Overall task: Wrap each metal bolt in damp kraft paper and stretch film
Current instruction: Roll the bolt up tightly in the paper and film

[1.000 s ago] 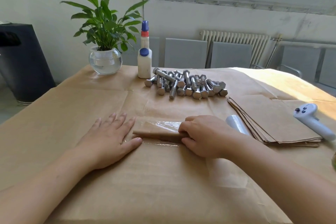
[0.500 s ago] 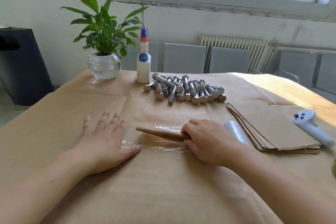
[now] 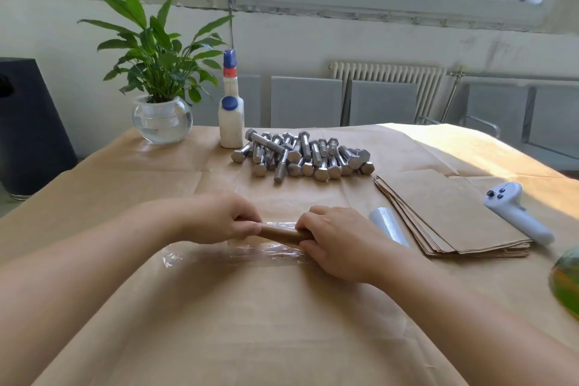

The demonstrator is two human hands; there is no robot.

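Because the film must roll on evenly, the left hand (image 3: 228, 222) and right hand (image 3: 335, 241) each grip an end of the paper-wrapped bolt (image 3: 280, 233), lying on the stretch film (image 3: 238, 255) mid-table; loose bolts (image 3: 300, 155) wait behind.

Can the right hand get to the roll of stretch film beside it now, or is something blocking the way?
Probably yes, but not freely: the right hand grips the paper-wrapped bolt. The stretch film roll lies just right of it, with nothing between. It would have to let go first.
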